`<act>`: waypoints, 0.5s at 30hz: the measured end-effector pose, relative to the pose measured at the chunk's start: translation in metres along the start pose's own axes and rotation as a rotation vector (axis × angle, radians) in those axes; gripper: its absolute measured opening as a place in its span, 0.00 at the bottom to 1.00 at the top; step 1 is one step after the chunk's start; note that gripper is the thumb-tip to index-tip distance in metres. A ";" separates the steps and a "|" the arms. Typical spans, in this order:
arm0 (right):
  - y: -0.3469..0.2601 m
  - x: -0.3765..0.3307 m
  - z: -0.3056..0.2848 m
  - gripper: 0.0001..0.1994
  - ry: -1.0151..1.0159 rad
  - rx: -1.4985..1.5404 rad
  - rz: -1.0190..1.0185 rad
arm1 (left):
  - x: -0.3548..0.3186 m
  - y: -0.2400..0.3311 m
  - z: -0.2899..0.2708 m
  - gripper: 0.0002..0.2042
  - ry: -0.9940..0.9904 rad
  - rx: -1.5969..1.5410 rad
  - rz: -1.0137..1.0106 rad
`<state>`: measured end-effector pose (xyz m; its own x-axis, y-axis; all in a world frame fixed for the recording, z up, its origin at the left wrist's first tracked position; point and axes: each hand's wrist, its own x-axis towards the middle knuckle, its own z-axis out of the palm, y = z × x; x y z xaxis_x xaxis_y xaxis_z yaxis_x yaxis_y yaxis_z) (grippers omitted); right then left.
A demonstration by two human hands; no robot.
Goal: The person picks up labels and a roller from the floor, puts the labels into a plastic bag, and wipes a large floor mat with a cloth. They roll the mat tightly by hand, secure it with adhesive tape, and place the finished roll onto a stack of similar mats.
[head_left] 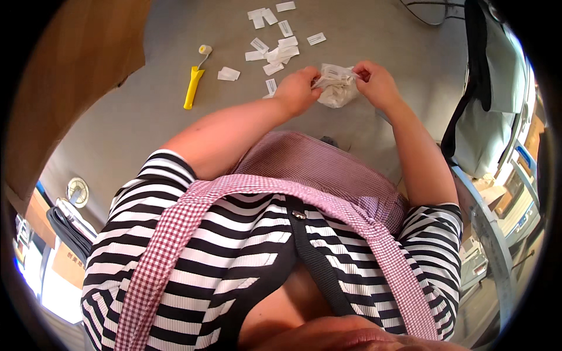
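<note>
Both my hands are at a clear plastic bag (338,93) with white paper labels inside, over the grey table. My left hand (300,89) pinches the bag's left edge, fingers closed. On the opposite side, the fingertips of my right hand (374,83) are pressed together on the bag's upper right edge. Beyond my left hand lies a loose heap of small white labels (282,52), some with dark print. A single label (270,86) lies close to my left wrist.
A small paint roller (193,88) with a yellow handle lies left of the labels. Brown cardboard (99,52) rises at the far left. A black cable (430,6) runs along the back right. Pale sheeting with a black edge (483,88) hangs at the right, near a metal frame (489,216).
</note>
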<state>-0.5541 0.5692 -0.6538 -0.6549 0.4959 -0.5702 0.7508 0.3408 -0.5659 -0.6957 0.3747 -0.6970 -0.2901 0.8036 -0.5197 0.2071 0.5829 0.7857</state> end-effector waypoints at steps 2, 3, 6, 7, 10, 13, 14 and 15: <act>-0.002 -0.015 -0.010 0.12 0.027 0.046 0.027 | -0.012 0.027 -0.012 0.23 -0.018 -0.046 0.043; 0.000 -0.022 -0.015 0.13 0.034 0.039 0.037 | -0.019 0.039 -0.015 0.24 -0.032 -0.079 0.058; 0.008 -0.030 -0.011 0.15 0.095 0.030 0.136 | -0.021 0.042 -0.012 0.27 -0.027 -0.141 0.064; 0.011 -0.031 -0.007 0.16 0.120 0.028 0.179 | -0.022 0.041 -0.011 0.28 -0.016 -0.156 0.059; 0.021 -0.020 -0.001 0.17 0.190 0.151 0.144 | -0.024 0.053 -0.022 0.30 -0.005 -0.176 0.047; 0.020 -0.024 -0.014 0.18 0.115 0.057 0.072 | -0.018 0.052 -0.022 0.27 0.090 -0.222 -0.060; 0.017 -0.024 -0.021 0.18 0.092 0.071 0.049 | -0.018 0.052 -0.023 0.25 0.120 -0.229 -0.048; 0.016 -0.027 -0.030 0.18 0.064 0.077 0.026 | -0.018 0.053 -0.021 0.24 0.151 -0.245 -0.037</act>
<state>-0.5220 0.5855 -0.6295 -0.6265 0.5544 -0.5478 0.7571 0.2657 -0.5969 -0.6989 0.3881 -0.6388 -0.4332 0.7443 -0.5082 -0.0328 0.5505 0.8342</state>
